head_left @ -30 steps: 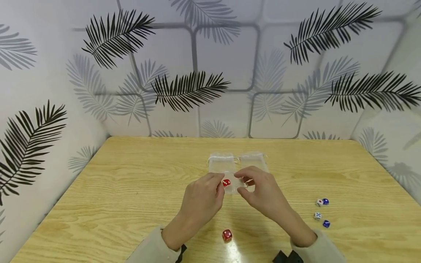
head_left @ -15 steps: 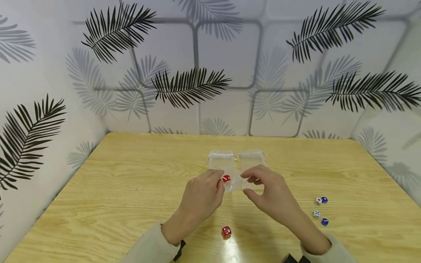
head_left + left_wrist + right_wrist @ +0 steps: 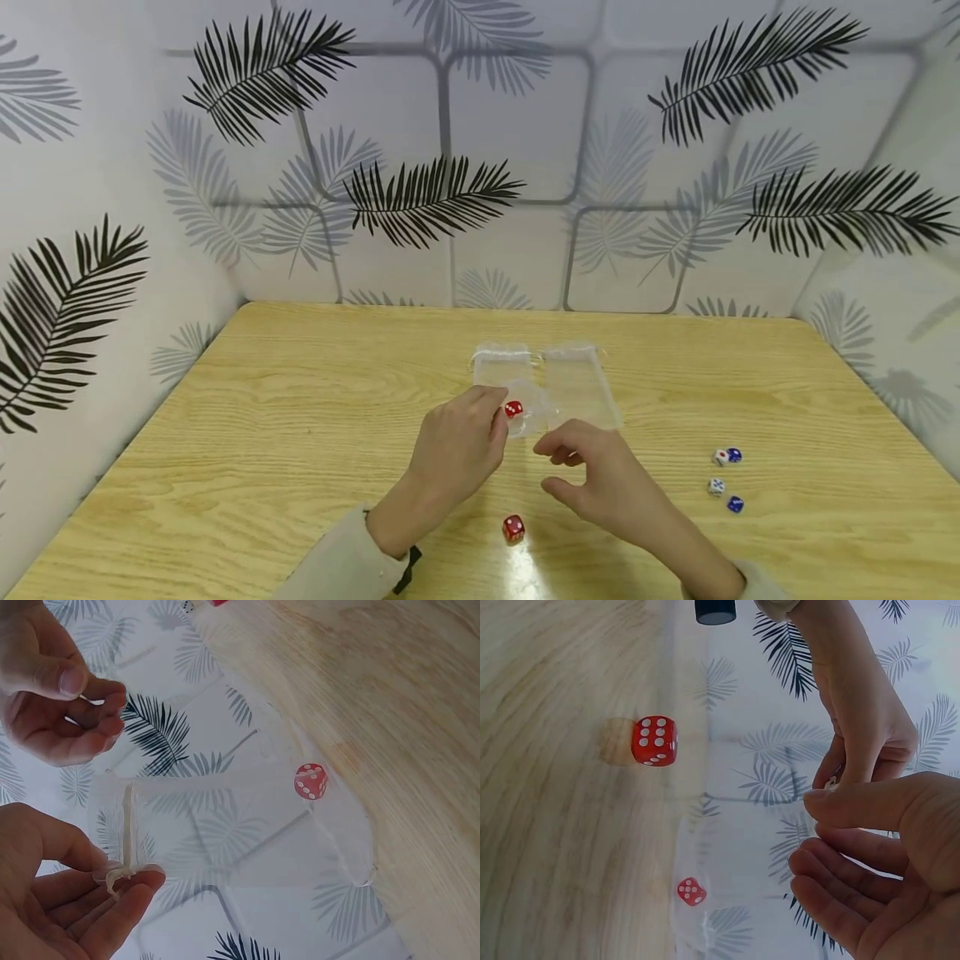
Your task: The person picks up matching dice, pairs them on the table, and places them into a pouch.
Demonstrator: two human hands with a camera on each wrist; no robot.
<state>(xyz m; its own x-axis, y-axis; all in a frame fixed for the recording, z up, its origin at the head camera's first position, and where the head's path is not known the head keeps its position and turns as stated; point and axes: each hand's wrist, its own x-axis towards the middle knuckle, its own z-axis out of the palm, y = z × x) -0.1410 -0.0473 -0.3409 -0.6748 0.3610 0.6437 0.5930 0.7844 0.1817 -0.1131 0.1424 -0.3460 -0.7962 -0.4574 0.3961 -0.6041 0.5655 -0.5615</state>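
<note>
My left hand [image 3: 459,440] pinches a sheer white drawstring bag [image 3: 225,832] at its mouth, next to the knotted cord. The bag hangs over the table, and a red die [image 3: 310,781] with white pips shows through its lower end. To the right, my right hand [image 3: 603,475] is apart from the bag, fingers loosely bent and thumb away from them, nothing held. Below both hands in the head view, a second red die [image 3: 513,528] rests on the wooden table; it also appears in the right wrist view.
Two more sheer bags lie flat beyond the hands, one at left [image 3: 501,365] and one at right [image 3: 581,392]. Off to the right sit two white dice, one farther back [image 3: 721,457] and one nearer [image 3: 717,487], with blue dice [image 3: 736,504] beside them.
From close by the bag's mouth, my right hand has drawn off to the right, then down toward the near side. The left hand keeps its pinch on the bag almost in place.
</note>
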